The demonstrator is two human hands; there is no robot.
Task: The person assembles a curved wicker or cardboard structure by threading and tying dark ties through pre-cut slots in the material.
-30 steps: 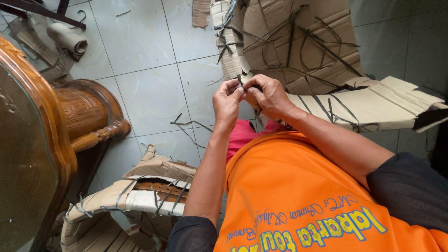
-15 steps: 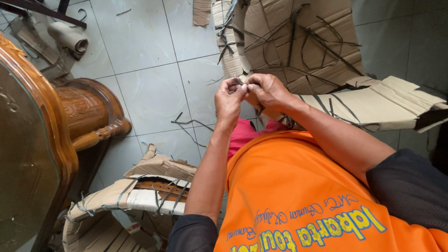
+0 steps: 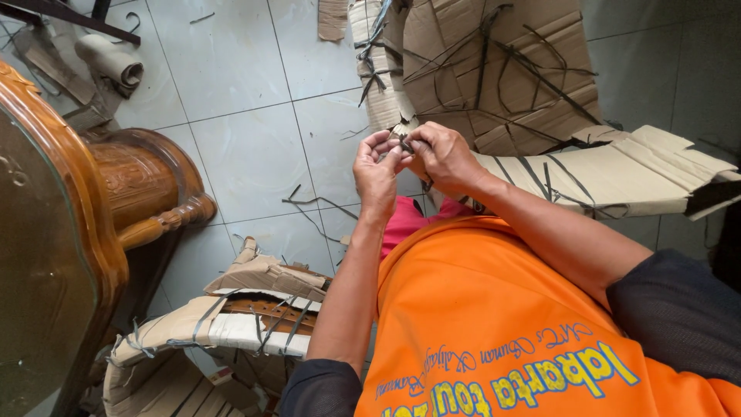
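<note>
My left hand [image 3: 378,171] and my right hand [image 3: 444,158] meet in front of my chest, fingertips pinched together on a thin dark strap [image 3: 404,144] that runs off a cardboard-wrapped piece [image 3: 610,174]. That piece lies just beyond my hands, bound with several dark straps. How the strap sits between the fingers is hidden. I wear an orange vest [image 3: 494,324] over dark sleeves.
A carved wooden table with a glass top [image 3: 69,232] fills the left side. Cardboard wrapping with straps [image 3: 231,316] lies on the tiled floor by my left arm. More strapped cardboard [image 3: 494,69] leans at the top. Loose strap scraps [image 3: 309,205] and a paper roll [image 3: 112,62] lie around.
Both hands stay pinched together at the strap; the fingers shift only slightly. Nothing else has moved.
</note>
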